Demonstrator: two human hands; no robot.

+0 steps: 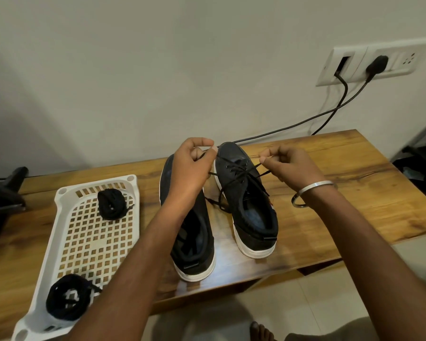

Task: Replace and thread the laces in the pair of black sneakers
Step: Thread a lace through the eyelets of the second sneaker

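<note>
The right sneaker point(246, 205) sits on the wood table point(354, 193), toe toward the wall, heel toward the person, w/ a thin black lace point(239, 178) run through its eyelets. Both lace ends are pulled up and outward. The left hand point(192, 168) pinches one end betw. thumb and forefinger, above the gap between the two shoes; the right hand point(288, 166) pinches the other end the same way, just right of the toe. A loose loop of lace hangs down the shoe's inner side, near the collar.

The left sneaker point(192, 232) stands just beside it, touching or nearly so, a bit closer to the table's front edge. The left forearm crosses over it and hides most of its front, so can't tell if it's laced.

A metal bangle point(312, 193) rides on the right wrist.

Left of the shoes lies a white perforated tray point(84, 242) w/ two coiled black lace bundles: one at the far end point(112, 204), one at the near end point(68, 300), partly behind the left arm.

On the wall, right, a white switch plate point(376, 62) has a black plug point(376, 64) in it; two black cables point(293, 126) drop from there, one trailing across the table's back edge behind the shoes. A dark object at far left is cut off by the frame edge; can't make it out.
</note>
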